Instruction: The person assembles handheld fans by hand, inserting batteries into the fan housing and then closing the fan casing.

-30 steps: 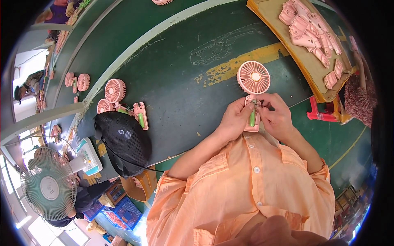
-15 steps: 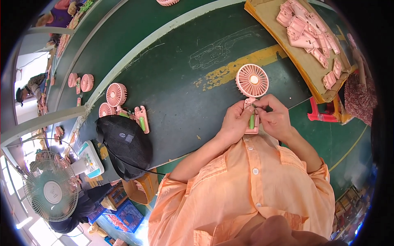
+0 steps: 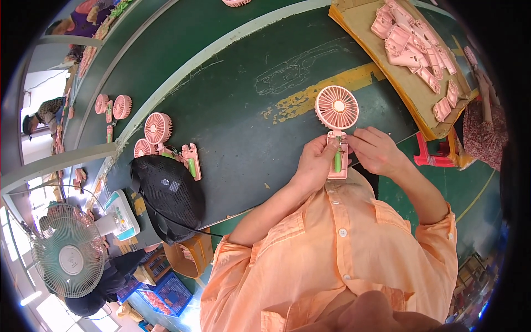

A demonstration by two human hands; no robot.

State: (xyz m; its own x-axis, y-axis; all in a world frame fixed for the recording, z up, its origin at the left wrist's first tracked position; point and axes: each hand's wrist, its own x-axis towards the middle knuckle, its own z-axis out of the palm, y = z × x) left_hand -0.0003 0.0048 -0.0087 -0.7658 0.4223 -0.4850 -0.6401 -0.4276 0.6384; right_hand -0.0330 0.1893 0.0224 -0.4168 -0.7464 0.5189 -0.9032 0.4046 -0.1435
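A pink handheld fan is in front of me at the bench edge, its round grille pointing away from me. The handle is opened up, and a green battery cell and small parts show inside. My left hand grips the handle from its left side, thumb near the top of the housing. Just right of the handle, my right hand has its thumb and fingertips pinched together. Whether a thin wire or anything else is in that pinch is too small to make out.
A cardboard box of pink shells stands at the far right, a person's arm beyond it. Left on the bench are more pink fans and a black mesh bag. A large standing fan is at lower left.
My right hand has drawn back to the right from the handle. The held fan has shifted slightly left. At the far left, pink fans on the line have moved right.
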